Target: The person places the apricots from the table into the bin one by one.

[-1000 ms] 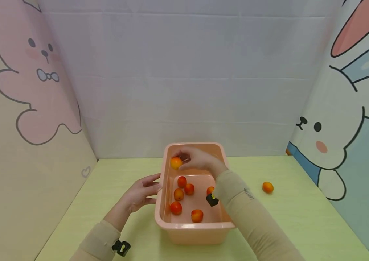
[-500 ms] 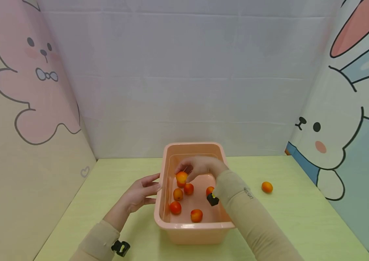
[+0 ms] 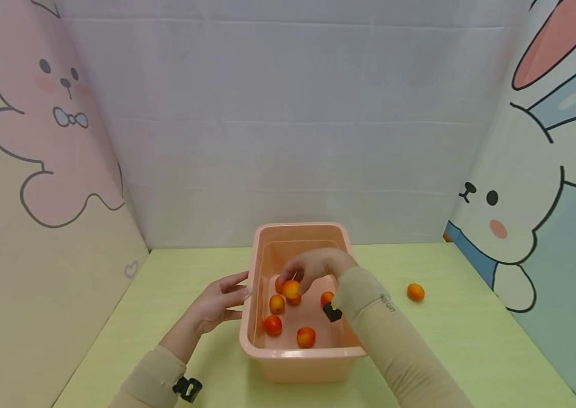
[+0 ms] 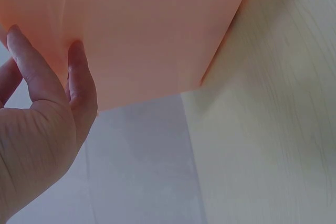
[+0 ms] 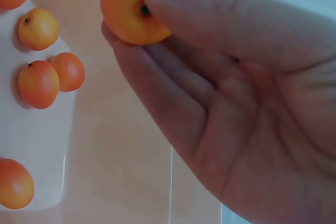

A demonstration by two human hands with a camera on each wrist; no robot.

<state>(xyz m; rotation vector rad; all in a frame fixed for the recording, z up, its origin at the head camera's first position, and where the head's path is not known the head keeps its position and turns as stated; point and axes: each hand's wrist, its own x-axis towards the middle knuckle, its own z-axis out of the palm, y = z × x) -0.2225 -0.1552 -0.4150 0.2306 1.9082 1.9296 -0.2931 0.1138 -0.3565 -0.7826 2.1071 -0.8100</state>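
Observation:
A pink plastic bin (image 3: 308, 353) stands on the table in the head view. Inside it, my right hand (image 3: 318, 265) pinches a small yellow-orange fruit (image 5: 126, 9), apricot-like with a dark stem spot, between thumb and fingers. The held fruit is low over the bin's floor and overlaps other fruits behind it in the head view. Several red-orange fruits lie on that floor, among them one at the front (image 3: 306, 338) and a redder one (image 3: 273, 324) by the left wall. My left hand (image 3: 218, 303) rests with extended fingers against the bin's left outer side.
One more orange fruit (image 3: 416, 292) lies on the pale green table (image 3: 446, 340), to the right of the bin. A white cloth wall (image 3: 288, 124) rises behind the table. Side walls with cartoon animals flank it.
My right hand, holding the fruit, has moved down and rightward from the bin's far left part toward the fruits on the floor. My left hand stays at the bin's side.

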